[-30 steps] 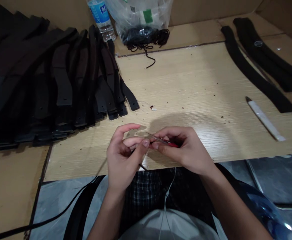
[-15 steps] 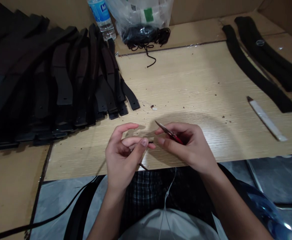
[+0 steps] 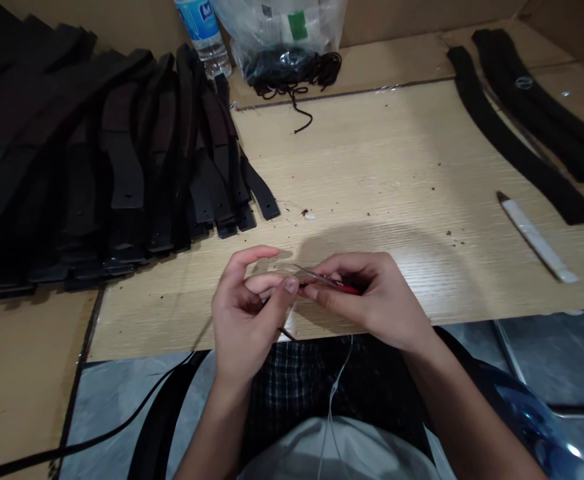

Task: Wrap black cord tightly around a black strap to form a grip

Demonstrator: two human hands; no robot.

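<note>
Evidently, in the head view, the left hand (image 3: 245,313) is pinching a dark cord (image 3: 286,333) between its thumb and a bent finger while its forefinger is lifting clear; the cord is lying between the two hands, over the front of the table (image 3: 397,180), one part slanting down below the left thumb. The right hand (image 3: 379,300) is gripping a red tool (image 3: 341,287), its metal point aiming left, just above the left thumb. The right fingertips are meeting at the cord's end, though whether they are pinching it I cannot tell. Dressing that end seems to be the step in hand; the next move is probably calling for a steady left pinch, with the metal point angling away from skin
</note>
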